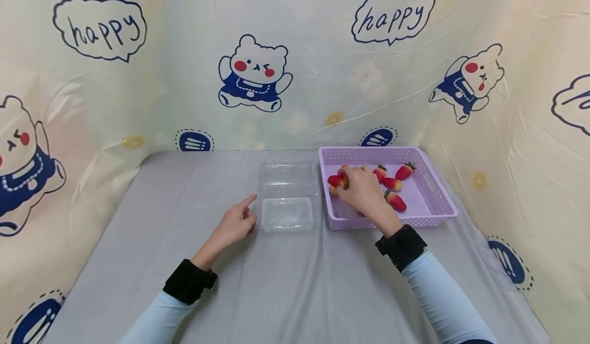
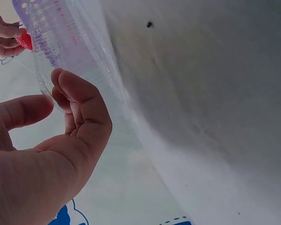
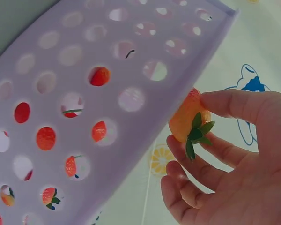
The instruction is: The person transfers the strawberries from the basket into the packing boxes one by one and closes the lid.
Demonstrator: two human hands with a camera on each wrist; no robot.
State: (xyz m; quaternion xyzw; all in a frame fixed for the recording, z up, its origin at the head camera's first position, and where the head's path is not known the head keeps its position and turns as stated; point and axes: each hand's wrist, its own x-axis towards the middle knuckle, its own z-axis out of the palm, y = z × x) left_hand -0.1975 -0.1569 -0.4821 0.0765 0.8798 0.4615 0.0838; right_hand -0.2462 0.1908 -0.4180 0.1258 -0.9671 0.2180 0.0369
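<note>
My right hand is over the left part of the lilac basket, and it pinches a strawberry between thumb and fingers. The fruit's green leaves show beside the fingers in the right wrist view. Several more red strawberries lie inside the basket, some partly behind the hand. My left hand is beside the left edge of a clear plastic box, which lies with its lid folded open. Its fingers are loosely bent with nothing gripped. In the left wrist view the thumb is close to the box's edge; contact is unclear.
A grey cloth covers the table, with folds in front of the box. Behind and at both sides hangs a printed curtain with bears and lettering. The basket's raised, perforated wall stands close to the box's right side.
</note>
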